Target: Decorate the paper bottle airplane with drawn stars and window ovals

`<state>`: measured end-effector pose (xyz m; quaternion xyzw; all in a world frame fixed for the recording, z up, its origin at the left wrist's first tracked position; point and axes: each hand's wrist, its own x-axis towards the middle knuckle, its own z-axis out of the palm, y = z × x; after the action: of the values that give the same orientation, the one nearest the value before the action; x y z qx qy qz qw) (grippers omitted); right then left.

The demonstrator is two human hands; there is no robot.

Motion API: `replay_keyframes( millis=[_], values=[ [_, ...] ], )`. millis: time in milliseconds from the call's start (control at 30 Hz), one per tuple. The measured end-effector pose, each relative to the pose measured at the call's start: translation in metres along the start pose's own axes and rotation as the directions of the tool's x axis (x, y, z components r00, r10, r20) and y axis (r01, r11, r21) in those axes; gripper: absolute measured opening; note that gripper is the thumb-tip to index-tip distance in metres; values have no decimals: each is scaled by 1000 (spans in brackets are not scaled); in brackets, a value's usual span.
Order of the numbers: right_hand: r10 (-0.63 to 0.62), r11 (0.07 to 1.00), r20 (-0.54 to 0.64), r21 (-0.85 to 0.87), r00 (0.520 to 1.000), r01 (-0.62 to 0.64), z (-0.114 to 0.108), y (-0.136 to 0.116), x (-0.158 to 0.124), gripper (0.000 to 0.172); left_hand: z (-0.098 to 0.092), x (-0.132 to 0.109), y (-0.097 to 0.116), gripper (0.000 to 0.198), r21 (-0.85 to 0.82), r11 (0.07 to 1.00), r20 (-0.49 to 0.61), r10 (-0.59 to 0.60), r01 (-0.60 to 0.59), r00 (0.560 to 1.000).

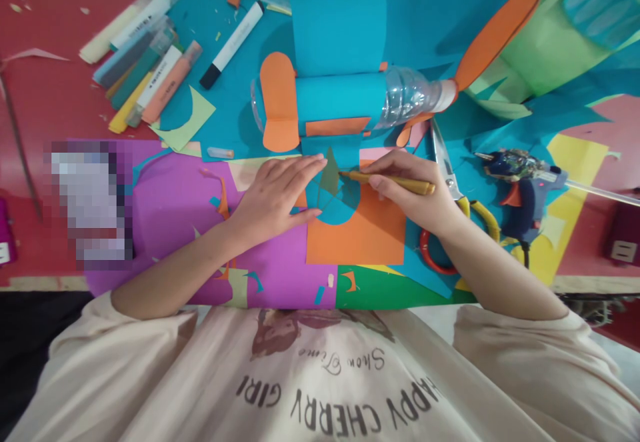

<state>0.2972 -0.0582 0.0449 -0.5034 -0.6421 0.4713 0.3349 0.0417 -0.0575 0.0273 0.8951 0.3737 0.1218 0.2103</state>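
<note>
A mustard marker [395,181] is pinched in the right hand [424,205] over a blue paper flap [340,212], the left hand [277,192] spread against it.

I list one red tabletop [50,105], bearing: blue sheet [425,19], twelve o'clock; yellow sheet [575,175], three; green sheet [400,287], five; purple sheet [167,199], nine.

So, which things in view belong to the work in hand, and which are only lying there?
In use, it seems:
brownish marker in the right hand
blue paper at its tip
left hand touching the paper

Lying about, apparently:
scissors
glue gun
lone white marker
</note>
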Motion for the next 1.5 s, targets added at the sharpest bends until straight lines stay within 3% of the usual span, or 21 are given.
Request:
replay_keyframes(
  millis=[500,933,1100,1333,1500],
  values=[
    [-7,1000,109,14,994,6,-3,-4,-2,26,0,0,0,59,-8,1000,4,-8,8,1000],
    [-12,1000,-2,3,1000,12,0,3,0,30,-1,0,1,62,-2,1000,19,-18,18,1000],
    [-25,999,26,24,999,24,-1,2,-1,25,2,-1,-1,57,19,999,-60,47,-46,997],
    [13,1000,125,6,992,-14,-4,-5,-1,26,1,-1,-2,60,-14,1000,3,-6,6,1000],
    [-27,999,65,21,998,26,-2,-3,-1,23,1,-2,-2,58,5,1000,-31,29,-29,999]
  ],
)
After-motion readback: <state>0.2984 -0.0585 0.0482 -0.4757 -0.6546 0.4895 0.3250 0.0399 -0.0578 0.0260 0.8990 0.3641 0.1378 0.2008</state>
